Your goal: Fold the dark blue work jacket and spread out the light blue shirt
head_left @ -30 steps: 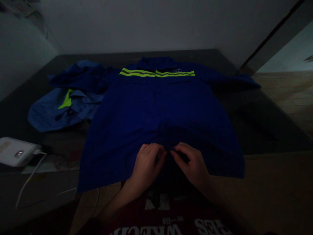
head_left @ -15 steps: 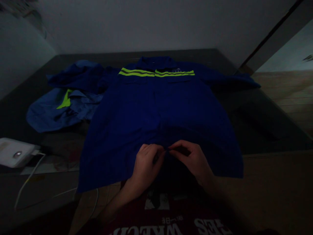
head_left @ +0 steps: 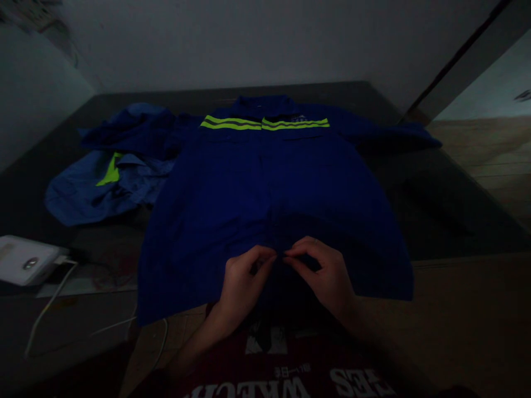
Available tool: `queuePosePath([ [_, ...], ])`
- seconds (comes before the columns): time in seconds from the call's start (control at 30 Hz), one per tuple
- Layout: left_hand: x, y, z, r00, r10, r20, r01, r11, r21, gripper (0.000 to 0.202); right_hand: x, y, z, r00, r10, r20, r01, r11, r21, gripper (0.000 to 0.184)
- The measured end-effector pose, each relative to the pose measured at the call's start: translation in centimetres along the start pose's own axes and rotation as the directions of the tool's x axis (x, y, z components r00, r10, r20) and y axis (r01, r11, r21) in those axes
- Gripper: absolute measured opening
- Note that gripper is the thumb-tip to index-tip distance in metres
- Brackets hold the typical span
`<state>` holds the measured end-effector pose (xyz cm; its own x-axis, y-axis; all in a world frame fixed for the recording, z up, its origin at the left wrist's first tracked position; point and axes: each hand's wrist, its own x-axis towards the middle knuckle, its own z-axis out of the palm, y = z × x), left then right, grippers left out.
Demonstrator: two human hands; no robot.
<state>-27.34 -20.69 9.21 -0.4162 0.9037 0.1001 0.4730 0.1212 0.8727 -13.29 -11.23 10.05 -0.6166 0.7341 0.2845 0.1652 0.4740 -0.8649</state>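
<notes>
A dark blue work jacket (head_left: 323, 188) with yellow-green reflective stripes across the chest lies spread front up, collar away from me, its lower hem hanging past the near table edge. At the lower front opening, my left hand (head_left: 244, 279) pinches the jacket's cloth between thumb and index finger. Close beside it, my right hand (head_left: 326, 273) pinches the other side of the front opening, fingertips a small gap from the left ones. Dim light hides whatever small part lies between the fingertips.
The jacket rests on a dark table (head_left: 448, 188). Another crumpled blue garment (head_left: 95, 193) with a yellow-green patch lies at the left. Nearer, a white power bank (head_left: 29, 260) has a white cable (head_left: 45, 309) dangling over the edge. A grey wall (head_left: 232, 44) stands behind.
My left hand has shifted slightly left, widening the small gap between the two pinches. Both hands keep hold of the jacket, which otherwise lies nearly as before.
</notes>
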Motion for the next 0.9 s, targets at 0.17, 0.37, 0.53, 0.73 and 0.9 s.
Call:
queuePosePath([
  [0.17,0.2,0.2,-0.4,0.996,-0.027,0.090,0.025,0.999,0.020,0.018,-0.4,0.8,0.5,0.999,-0.044,-0.010,0.043,0.995,-0.091,0.005],
  [0.37,0.4,0.6,-0.6,0.992,-0.005,0.124,-0.002,0.998,0.060,0.020,-0.8,1.1,1.0,0.984,-0.179,-0.014,0.173,0.963,-0.208,0.013],
  [0.53,0.7,0.6,-0.5,0.991,0.011,0.137,-0.031,0.989,0.146,0.023,-0.9,1.1,1.1,0.955,-0.296,-0.021,0.284,0.932,-0.225,0.014],
  [0.73,0.8,0.7,-0.3,0.981,-0.027,0.192,0.028,1.000,-0.003,0.027,-0.9,1.0,1.1,0.946,-0.304,-0.108,0.296,0.951,-0.090,0.011],
  [0.9,0.6,0.5,0.0,0.990,0.058,0.132,-0.081,0.980,0.181,0.022,-0.7,0.7,0.8,0.991,-0.044,-0.123,0.055,0.995,0.087,0.009],
])
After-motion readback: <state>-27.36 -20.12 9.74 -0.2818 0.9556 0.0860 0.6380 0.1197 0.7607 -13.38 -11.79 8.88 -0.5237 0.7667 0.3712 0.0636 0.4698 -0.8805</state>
